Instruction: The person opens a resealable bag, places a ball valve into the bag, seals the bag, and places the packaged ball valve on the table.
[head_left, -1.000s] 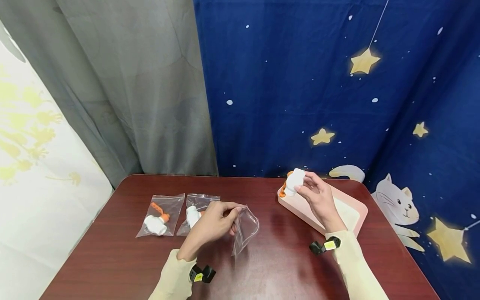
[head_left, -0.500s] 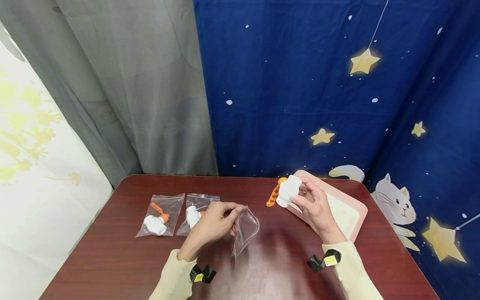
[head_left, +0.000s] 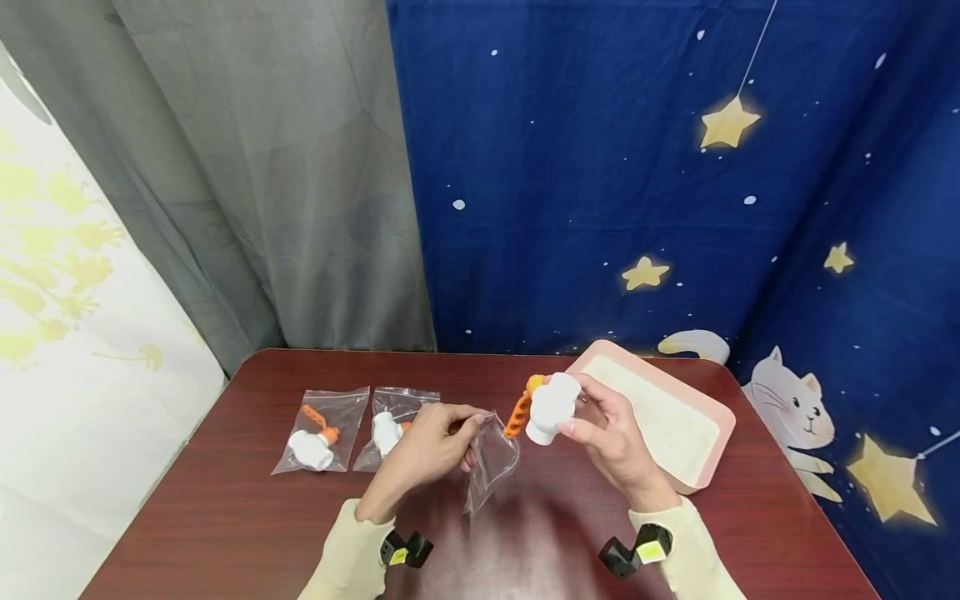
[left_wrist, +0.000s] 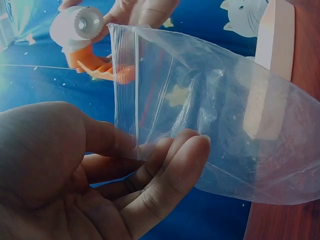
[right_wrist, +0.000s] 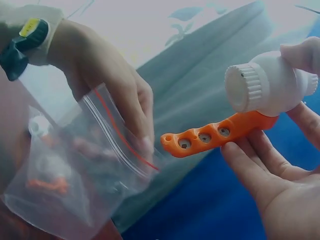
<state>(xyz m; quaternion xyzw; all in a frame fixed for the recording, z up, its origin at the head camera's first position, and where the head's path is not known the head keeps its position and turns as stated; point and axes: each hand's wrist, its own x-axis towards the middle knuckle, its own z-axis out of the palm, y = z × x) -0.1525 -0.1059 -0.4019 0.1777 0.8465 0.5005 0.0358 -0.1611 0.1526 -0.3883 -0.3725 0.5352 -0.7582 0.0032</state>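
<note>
My left hand (head_left: 423,443) pinches a clear zip bag (head_left: 497,462) near its zip edge, over the middle of the table. In the left wrist view the bag (left_wrist: 215,105) spreads out to the right, with nothing visible inside. My right hand (head_left: 617,437) grips a white plastic ball valve (head_left: 553,408) by its body, its orange handle (head_left: 519,413) pointing toward the bag's mouth. The right wrist view shows the handle's tip (right_wrist: 172,144) close to the red zip line, seemingly outside the bag.
Two clear bags lie on the table left of my left hand. One bag holds a white and orange valve (head_left: 311,448); the other valve (head_left: 385,432) is partly hidden by that hand. A pink-rimmed tray (head_left: 678,387) stands at the right. Curtains hang behind the table.
My right hand has brought the valve left and down from over the tray to beside the bag. The left hand and bag have stayed in place.
</note>
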